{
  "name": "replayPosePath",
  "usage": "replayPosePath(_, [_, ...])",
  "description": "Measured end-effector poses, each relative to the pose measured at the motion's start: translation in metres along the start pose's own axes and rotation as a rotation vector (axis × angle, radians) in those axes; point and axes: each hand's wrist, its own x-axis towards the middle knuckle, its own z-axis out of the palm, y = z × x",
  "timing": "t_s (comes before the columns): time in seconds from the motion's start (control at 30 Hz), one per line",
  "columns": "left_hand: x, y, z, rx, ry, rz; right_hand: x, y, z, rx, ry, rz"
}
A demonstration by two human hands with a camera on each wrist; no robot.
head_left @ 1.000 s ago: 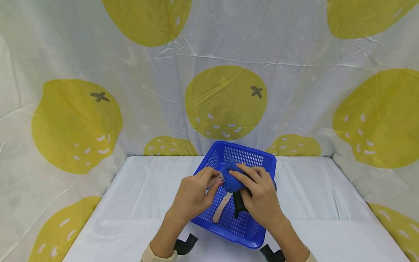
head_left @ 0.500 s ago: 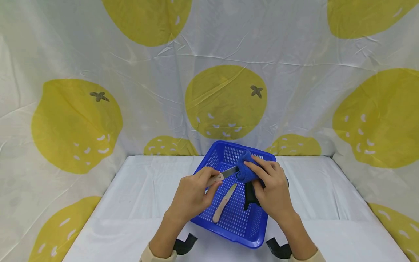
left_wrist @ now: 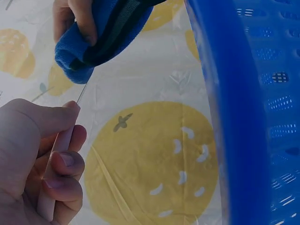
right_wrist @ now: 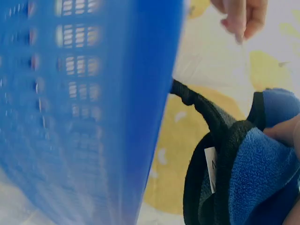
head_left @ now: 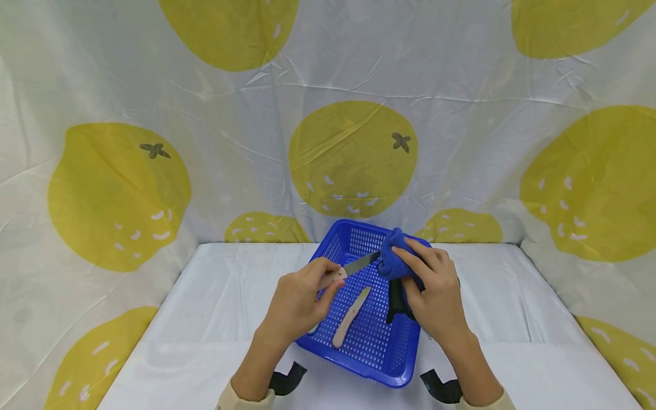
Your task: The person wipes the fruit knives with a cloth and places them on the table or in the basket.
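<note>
In the head view my left hand (head_left: 299,296) pinches a knife (head_left: 361,263) by its pale beige handle, the bare blade pointing up and right. The blade's tip meets a blue cloth (head_left: 393,259) with black edging, bunched in my right hand (head_left: 435,293). Whether the cloth wraps the tip or only touches it, I cannot tell. In the left wrist view, thumb and curled fingers hold the knife handle (left_wrist: 48,199). A black-edged fold and white label of the cloth (right_wrist: 262,164) show in the right wrist view. A second beige-handled knife (head_left: 348,322) lies in the basket below.
Under both hands stands a blue perforated plastic basket (head_left: 353,369), set at an angle on the white-covered table (head_left: 512,296). A small pale thing (head_left: 314,328) shows at its left side, mostly hidden by my left hand. A lemon-print curtain (head_left: 461,74) hangs behind.
My right hand has slid the cloth up and to the right along the blade, baring most of it. The left hand has stayed nearly in place, and the knife has tilted up slightly.
</note>
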Motion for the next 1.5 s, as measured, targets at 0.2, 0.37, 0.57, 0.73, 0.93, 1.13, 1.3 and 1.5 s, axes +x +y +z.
replayPosePath(0.2, [0.0, 0.0, 0.003, 0.004, -0.021, -0.008, -0.002, -0.022, 0.007, 0.048, -0.077, -0.123])
replayPosePath(0.37, [0.0, 0.0, 0.004, 0.02, -0.022, 0.013, -0.006, -0.034, 0.015, 0.048, -0.125, -0.178])
replayPosePath(0.57, [0.0, 0.001, 0.003, 0.004, -0.017, 0.039, -0.008, -0.04, 0.02, 0.022, -0.158, -0.183])
replayPosePath(0.73, [0.001, 0.003, 0.001, 0.0, -0.015, 0.038, -0.009, -0.041, 0.02, 0.009, -0.162, -0.162])
replayPosePath(0.93, [0.001, 0.005, 0.002, 0.001, 0.0, 0.043, -0.007, -0.04, 0.018, -0.003, -0.159, -0.136])
replayPosePath(1.13, [0.0, 0.005, 0.001, -0.012, 0.004, 0.029, -0.005, -0.031, 0.015, -0.015, -0.134, -0.119])
replayPosePath(1.3, [0.0, 0.005, -0.001, -0.016, -0.002, 0.019, -0.004, -0.021, 0.011, -0.023, -0.117, -0.085])
replayPosePath(1.5, [0.0, 0.006, -0.003, -0.022, -0.014, 0.006, -0.002, -0.009, 0.008, -0.032, -0.086, -0.051])
